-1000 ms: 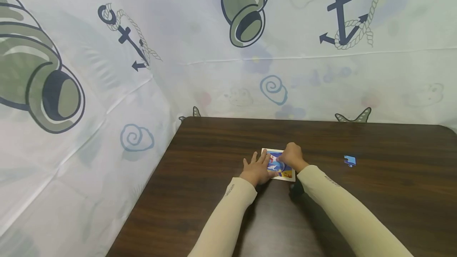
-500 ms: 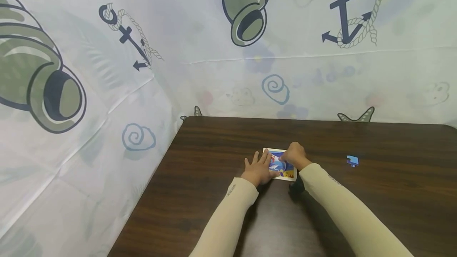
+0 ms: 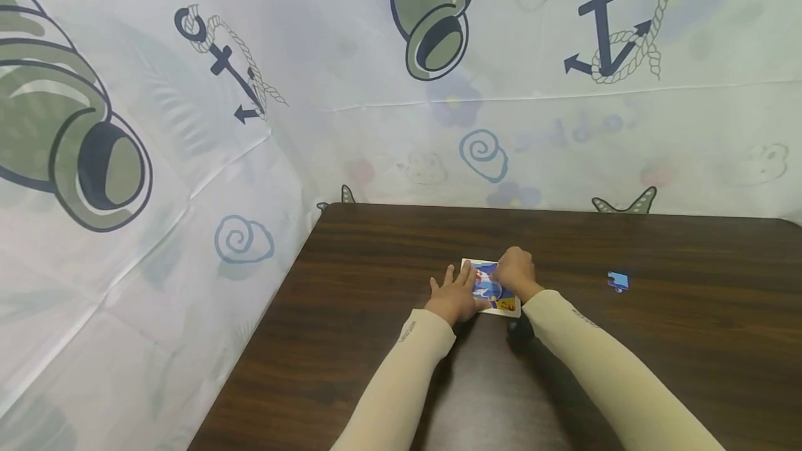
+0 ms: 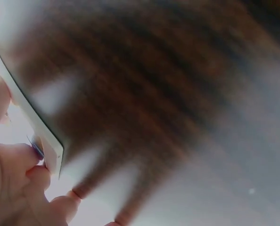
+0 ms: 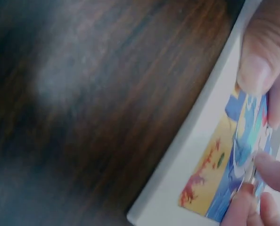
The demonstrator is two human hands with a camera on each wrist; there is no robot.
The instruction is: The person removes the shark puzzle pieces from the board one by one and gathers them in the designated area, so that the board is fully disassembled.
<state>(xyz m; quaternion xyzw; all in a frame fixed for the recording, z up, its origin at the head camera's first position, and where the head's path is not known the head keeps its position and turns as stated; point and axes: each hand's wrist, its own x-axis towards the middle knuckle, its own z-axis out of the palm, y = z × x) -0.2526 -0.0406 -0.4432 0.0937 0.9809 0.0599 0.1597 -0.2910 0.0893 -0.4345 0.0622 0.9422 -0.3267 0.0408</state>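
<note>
From where I'm standing, a person in cream sleeves point(image 3: 401, 374) is leaning both arms over a dark wood-grain table point(image 3: 313, 339), and a small picture-puzzle board point(image 5: 168, 181) is lying flat between the two hands. The board is sitting closer to the table's far edge than to the bottom of what I'm seeing, and well in from the table's left edge. The left hand point(image 3: 454, 296) is spreading its fingers over the board's left side, pressing it down, while its thumb is resting across the near border. The right hand point(image 3: 516, 274) is curling over the board's far right part, its fingertips pinching a thin piece point(image 5: 248, 175) (they are hiding most of it, so I cannot make out its shape). Around the board's near right corner the picture is showing yellow sand with red coral, and blue is filling much of the rest inside a white border. A loose blue piece point(image 3: 617, 282) is lying by itself on the table, to the right of the board and well apart from it. Something black point(image 3: 520, 333) is showing beneath the right wrist. Behind the table's far edge and beyond its left edge, a pale cloth point(image 3: 351, 145) is hanging, printed with shells, anchors and starfish.
</note>
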